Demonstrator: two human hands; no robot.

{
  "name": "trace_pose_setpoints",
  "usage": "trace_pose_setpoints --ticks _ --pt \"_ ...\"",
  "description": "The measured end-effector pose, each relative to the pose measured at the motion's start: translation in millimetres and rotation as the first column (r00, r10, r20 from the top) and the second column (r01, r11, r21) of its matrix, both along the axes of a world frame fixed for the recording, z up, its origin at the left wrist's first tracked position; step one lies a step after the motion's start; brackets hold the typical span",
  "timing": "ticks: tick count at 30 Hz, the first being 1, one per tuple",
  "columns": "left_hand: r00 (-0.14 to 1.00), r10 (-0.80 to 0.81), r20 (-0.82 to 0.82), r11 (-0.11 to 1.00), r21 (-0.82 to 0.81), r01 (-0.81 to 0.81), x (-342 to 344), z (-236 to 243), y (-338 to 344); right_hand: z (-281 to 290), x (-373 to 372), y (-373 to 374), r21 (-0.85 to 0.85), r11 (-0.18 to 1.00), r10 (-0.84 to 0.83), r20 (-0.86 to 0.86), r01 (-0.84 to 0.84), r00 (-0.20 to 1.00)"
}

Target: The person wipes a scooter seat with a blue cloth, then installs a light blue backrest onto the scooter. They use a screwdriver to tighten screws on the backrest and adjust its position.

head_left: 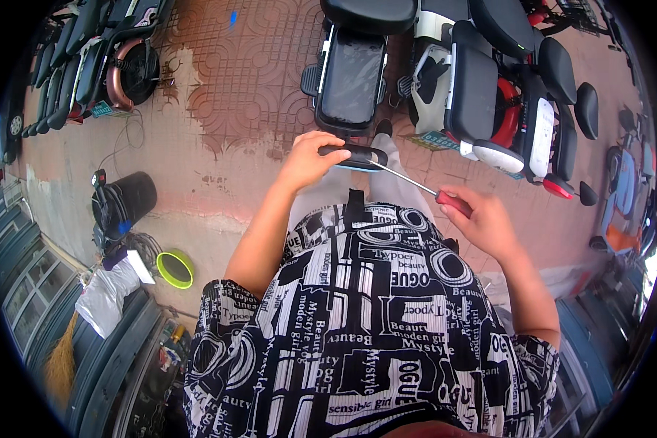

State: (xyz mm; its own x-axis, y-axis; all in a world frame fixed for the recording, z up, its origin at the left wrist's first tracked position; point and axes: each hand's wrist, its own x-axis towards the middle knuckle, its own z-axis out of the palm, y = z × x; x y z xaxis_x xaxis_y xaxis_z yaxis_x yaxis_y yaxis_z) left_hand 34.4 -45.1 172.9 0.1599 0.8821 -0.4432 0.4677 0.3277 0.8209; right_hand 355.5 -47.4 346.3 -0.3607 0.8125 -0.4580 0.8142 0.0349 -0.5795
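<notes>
The left hand grasps a long, rounded black plastic-looking part with a pale blue lower edge by its left end, thumb lying across its near side and fingers over its far side. This part is held in front of the body, above the light grey trousers, just on the near side of a black rectangular scooter compartment. The right hand is closed around the red handle of a slim screwdriver with a bright metal shaft, which slants up and leftward to the right end of the black part; whether its tip presses on the surface or only lies over it, I cannot tell. Both forearms come out of the short sleeves of a black-and-white printed shirt. Parked scooters stand beyond, to left and right, on reddish patterned paving. Well off to the left are a black cylindrical bin, a lime-green round basin, a crumpled silvery-white bag and a yellow straw broom
</notes>
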Motion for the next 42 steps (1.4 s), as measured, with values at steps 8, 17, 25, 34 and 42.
trace_pose_setpoints --ticks 8,17,25,34,42 --pt "0.991 0.12 -0.057 0.99 0.084 -0.115 11.6 4.9 -11.1 3.2 -16.1 44.6 -0.083 0.984 0.16 -0.002 -0.16 0.987" --pt "0.979 0.182 -0.092 0.967 0.196 -0.162 21.9 3.3 -12.9 14.9 -33.4 50.3 -0.086 0.973 0.222 0.078 -0.215 0.972" --pt "0.97 0.233 -0.071 0.942 0.265 -0.207 24.7 -1.6 -18.9 44.4 -74.3 94.3 -0.23 0.849 0.517 0.166 -0.476 0.84" --pt "0.97 0.238 -0.044 0.941 0.259 -0.219 27.2 2.4 -18.3 37.7 -127.3 131.9 -0.402 0.656 0.749 0.235 -0.639 0.62" --pt "0.961 0.276 -0.013 0.93 0.255 -0.263 28.3 -2.1 -22.0 51.4 -142.3 79.7 -0.595 0.648 0.72 0.274 -0.476 0.638"
